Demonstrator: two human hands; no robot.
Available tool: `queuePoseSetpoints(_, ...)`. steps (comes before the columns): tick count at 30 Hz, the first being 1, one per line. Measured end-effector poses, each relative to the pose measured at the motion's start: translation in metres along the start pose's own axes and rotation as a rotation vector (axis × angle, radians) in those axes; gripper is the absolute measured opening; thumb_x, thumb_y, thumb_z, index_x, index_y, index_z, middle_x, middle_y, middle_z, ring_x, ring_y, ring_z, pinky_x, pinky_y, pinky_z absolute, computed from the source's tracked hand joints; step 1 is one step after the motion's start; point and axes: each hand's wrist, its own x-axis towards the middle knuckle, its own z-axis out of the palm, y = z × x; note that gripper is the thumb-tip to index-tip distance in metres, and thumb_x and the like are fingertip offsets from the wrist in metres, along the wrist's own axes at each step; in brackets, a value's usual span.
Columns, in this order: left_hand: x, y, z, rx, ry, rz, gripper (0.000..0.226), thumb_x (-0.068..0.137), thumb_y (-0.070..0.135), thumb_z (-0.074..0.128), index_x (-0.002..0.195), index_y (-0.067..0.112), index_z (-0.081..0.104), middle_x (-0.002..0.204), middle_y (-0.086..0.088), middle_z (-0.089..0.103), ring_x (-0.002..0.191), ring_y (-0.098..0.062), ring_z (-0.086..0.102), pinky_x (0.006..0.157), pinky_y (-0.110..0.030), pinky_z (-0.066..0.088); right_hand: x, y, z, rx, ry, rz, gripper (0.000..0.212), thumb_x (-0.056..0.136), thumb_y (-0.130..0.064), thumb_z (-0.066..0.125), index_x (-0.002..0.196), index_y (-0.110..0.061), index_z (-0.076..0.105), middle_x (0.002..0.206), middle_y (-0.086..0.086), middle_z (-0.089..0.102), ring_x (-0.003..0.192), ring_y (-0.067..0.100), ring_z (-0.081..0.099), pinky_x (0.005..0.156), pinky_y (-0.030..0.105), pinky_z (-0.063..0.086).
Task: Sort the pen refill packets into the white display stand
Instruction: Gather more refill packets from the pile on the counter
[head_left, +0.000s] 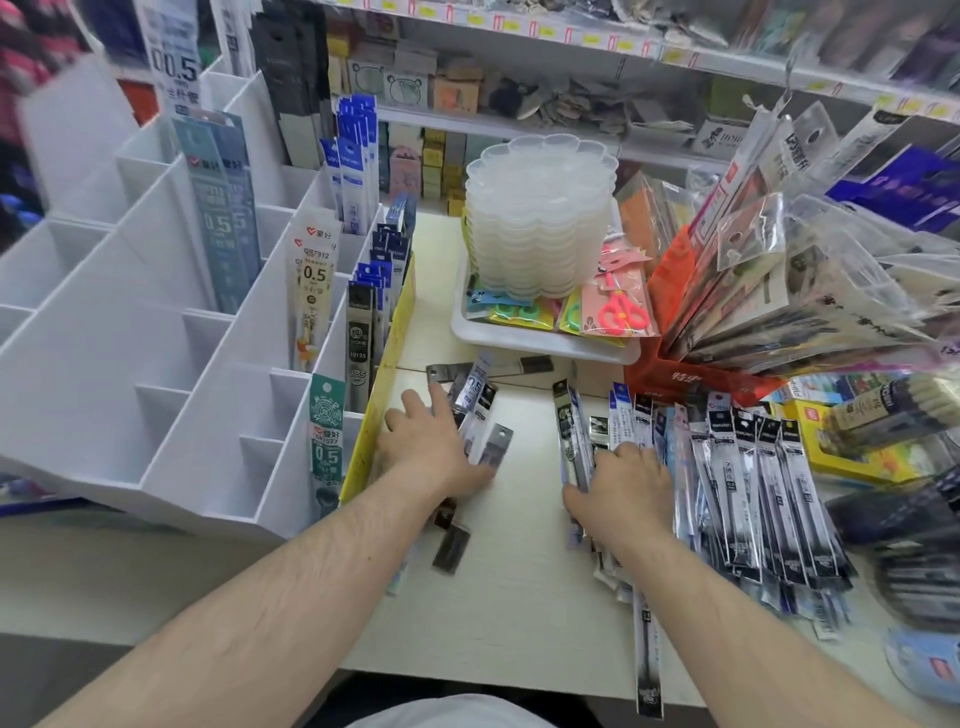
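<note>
The left hand (431, 441) covers the lower part of a small loose pile of refill packets (480, 410) on the bench (519, 597); its fingers lie spread and nearly straight on top of them, pressing rather than curling round any. The right hand (623, 483) hides the middle of a second packet group (574, 441); its fingers bend down over the packets, and whether this grip pinches one cannot be determined, as the fingertips are out of sight. The shelf goods behind are blurred, and the print on most packets is unreadable.

The packets are long, narrow, clear sleeves with black, blue or silver header cards, each with a hanging hole. A fanned row of packets (753, 493) lies right of the right hand, long axes running roughly away from the person, headers at the far end. The pile under the left hand tilts right at its far end.

The white display stand (171, 364) sits at left, touching the bench edge. Several compartments hold upright packets (358, 353), headers up.
</note>
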Motion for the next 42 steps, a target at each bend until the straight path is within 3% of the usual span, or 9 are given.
queuePoseSetpoints(2,-0.001,0.001,0.004,0.033,-0.015,-0.041,0.139,0.063,0.083,0.066,0.156,0.010,-0.007,0.148,-0.021,0.023,0.131,-0.038,0.036,0.100,-0.043,0.043,0.000,-0.003,-0.001,0.044,-0.010,0.018,0.061,0.079,-0.061,0.056,0.122,-0.017,0.058,0.128,0.005,0.057,0.121,0.027,0.048,0.101,0.039,0.040)
queuePoseSetpoints(5,0.000,0.005,0.006,-0.031,-0.030,-0.040,0.133,0.067,0.069,0.076,0.155,0.008,-0.002,0.144,-0.021,0.031,0.127,-0.037,0.041,0.096,-0.041,0.045,0.000,-0.012,-0.004,0.137,0.013,0.041,0.080,0.077,-0.068,0.058,0.137,-0.017,0.047,0.134,0.006,0.053,0.124,0.027,0.050,0.100,0.039,0.041)
queuePoseSetpoints(13,-0.006,0.015,0.005,-0.048,-0.018,0.075,0.068,0.086,0.008,0.059,0.144,0.010,0.023,0.128,-0.018,0.041,0.116,-0.036,0.050,0.083,-0.038,0.049,-0.004,-0.024,-0.006,0.561,0.082,0.021,0.045,0.087,-0.040,0.063,0.126,-0.018,0.060,0.112,-0.002,0.059,0.106,0.020,0.055,0.089,0.034,0.047)
queuePoseSetpoints(20,-0.016,0.008,0.013,-0.194,0.016,0.129,0.036,0.080,0.006,0.054,0.104,0.016,0.029,0.105,-0.012,0.060,0.085,-0.031,0.050,0.068,-0.035,0.041,-0.007,-0.024,-0.002,0.896,0.047,0.094,0.023,0.088,-0.027,0.066,0.110,-0.021,0.066,0.087,-0.008,0.062,0.083,0.015,0.062,0.078,0.032,0.053)
queuePoseSetpoints(27,-0.014,0.000,0.001,-0.416,-0.074,0.120,0.046,0.077,0.015,0.067,0.112,0.017,0.038,0.086,0.000,0.054,0.082,-0.027,0.056,0.063,-0.031,0.042,-0.008,-0.023,0.001,1.060,-0.002,0.151,0.015,0.086,-0.023,0.066,0.102,-0.025,0.067,0.087,-0.004,0.066,0.081,0.018,0.065,0.075,0.038,0.057)
queuePoseSetpoints(31,-0.011,-0.008,-0.024,-0.728,-0.040,0.173,0.043,0.072,0.010,0.068,0.107,0.023,0.046,0.086,0.003,0.060,0.077,-0.017,0.060,0.059,-0.027,0.045,-0.006,-0.027,0.000,1.044,-0.003,0.125,0.014,0.087,-0.024,0.067,0.101,-0.025,0.069,0.088,-0.006,0.067,0.087,0.017,0.065,0.078,0.035,0.055)
queuePoseSetpoints(35,-0.019,-0.013,-0.053,-0.988,0.077,0.238,0.043,0.073,0.002,0.067,0.107,0.022,0.050,0.084,0.000,0.062,0.069,-0.017,0.058,0.059,-0.027,0.046,-0.011,-0.042,0.009,0.758,-0.045,-0.191,0.028,0.090,-0.017,0.062,0.116,-0.021,0.071,0.100,-0.009,0.063,0.089,0.008,0.057,0.080,0.024,0.043)
queuePoseSetpoints(39,-0.026,-0.016,-0.061,-1.144,0.131,0.340,0.047,0.071,-0.005,0.066,0.106,0.023,0.051,0.083,-0.012,0.063,0.068,-0.018,0.057,0.066,-0.033,0.049,-0.018,-0.067,0.025,0.274,-0.060,-0.739,0.047,0.085,-0.026,0.067,0.131,-0.020,0.061,0.128,0.006,0.056,0.108,0.030,0.056,0.088,0.039,0.047)
queuePoseSetpoints(42,-0.025,-0.019,-0.055,-1.186,0.173,0.369,0.047,0.072,-0.003,0.067,0.107,0.025,0.052,0.093,-0.020,0.066,0.078,-0.028,0.064,0.078,-0.045,0.056,-0.012,-0.071,0.032,0.120,0.001,-0.835,0.038,0.077,-0.032,0.071,0.112,-0.017,0.069,0.109,0.011,0.061,0.093,0.036,0.059,0.073,0.040,0.042)
